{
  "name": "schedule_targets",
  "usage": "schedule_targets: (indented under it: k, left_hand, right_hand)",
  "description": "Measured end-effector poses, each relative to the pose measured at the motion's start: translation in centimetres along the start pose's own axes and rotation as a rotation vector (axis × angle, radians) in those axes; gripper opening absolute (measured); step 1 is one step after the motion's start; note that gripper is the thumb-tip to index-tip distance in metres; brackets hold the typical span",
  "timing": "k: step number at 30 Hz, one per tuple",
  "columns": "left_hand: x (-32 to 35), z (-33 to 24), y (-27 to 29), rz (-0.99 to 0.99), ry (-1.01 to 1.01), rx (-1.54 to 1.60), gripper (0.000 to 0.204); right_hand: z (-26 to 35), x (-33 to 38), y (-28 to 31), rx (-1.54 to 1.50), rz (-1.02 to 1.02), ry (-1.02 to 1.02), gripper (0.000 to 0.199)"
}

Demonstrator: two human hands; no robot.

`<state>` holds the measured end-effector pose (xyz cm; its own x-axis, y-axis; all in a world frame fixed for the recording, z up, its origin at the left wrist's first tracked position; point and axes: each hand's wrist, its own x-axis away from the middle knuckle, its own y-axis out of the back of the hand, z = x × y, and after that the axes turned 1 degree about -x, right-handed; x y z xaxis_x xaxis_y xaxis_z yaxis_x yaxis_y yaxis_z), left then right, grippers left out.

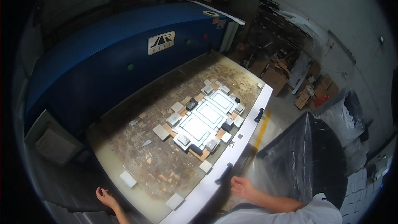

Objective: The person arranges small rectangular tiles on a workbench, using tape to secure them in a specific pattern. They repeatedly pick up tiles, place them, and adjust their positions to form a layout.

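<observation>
My left hand [107, 198] hangs off the near left side of a worn machine table [124, 153], its fingers loosely bent and apart, holding nothing. My right hand [243, 187] is by the front edge, fingers slightly curled and nothing visible in them. Closest to it is a black handle [224, 173] on the white front rail [199, 192]; hand and handle look apart. On the table lies a brightly lit white panel [208, 117] with dark rectangular outlines. Pale blocks [173, 119] and dark blocks [191, 104] surround it on brown board pieces [167, 127].
A large blue machine body [107, 54] rises behind the table. A second black handle [258, 115] sits farther along the rail. Clear plastic sheeting [286, 153] covers a dark bulky shape at right. Cardboard [274, 81] and scraps are piled at the far right. A yellow floor line [262, 132] runs alongside.
</observation>
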<state>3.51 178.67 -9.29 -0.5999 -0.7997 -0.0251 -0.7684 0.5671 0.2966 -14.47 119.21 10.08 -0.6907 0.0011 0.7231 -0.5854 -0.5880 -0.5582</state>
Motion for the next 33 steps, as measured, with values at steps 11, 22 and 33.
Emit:
schedule_targets:
  k: [11,22,33]
  left_hand:
    - [56.0,-30.6,-14.6,1.147,-1.107,0.055,0.036]
    - [77.9,-37.4,-33.1,1.178,-1.477,-0.018,0.05]
    - [83.5,-41.2,-56.3,1.385,-1.662,-0.021,0.026]
  right_hand:
    - [12.8,-5.2,15.0,-0.249,0.247,-0.217,0.015]
    - [35.7,-3.3,24.5,-0.397,0.5,-0.067,0.023]
    - [52.2,-12.0,30.7,-0.433,0.268,0.14,0.029]
